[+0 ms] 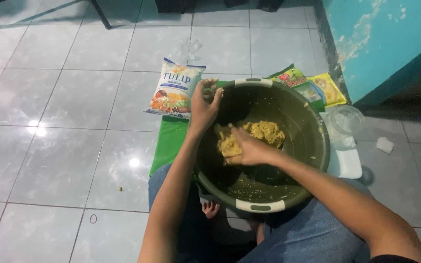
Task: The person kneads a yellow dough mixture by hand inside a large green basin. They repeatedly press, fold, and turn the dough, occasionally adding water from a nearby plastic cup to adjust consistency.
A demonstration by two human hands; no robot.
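We have a lump of yellow dough (254, 138) lying in the middle of the dark green basin (313, 141), a little toward its far side. Our right hand (249, 150) presses flat onto the near left part of the lump, fingers spread over it rather than closed round it, so nothing is truly grasped there. Our left hand (204, 104) curls over the basin's far left rim, fingers clenched on the edge and smeared with dough.

What could go wrong, as we judge it: the basin rests on our lap, not on the floor, so a hard push on the dough could tip it toward us or slide it off our knees if the rim hold slackens. The dough looks crumbly; bits already cling to the inner wall, and loose crumbs could jump the rim onto the tiles. Sticky fingers on the rim may slip too.

Around us, a white flour bag (175, 89) lies on the tiles just beyond the basin to the far left, near our left hand. A green mat (164, 146) shows under the basin's left side. To the far right lie green and yellow packets (313, 87), and right of the basin a clear plastic cup (345, 119) sits on a white tray (347, 163); a swinging right elbow could knock that cup. A blue wall (391, 39) closes the far right.
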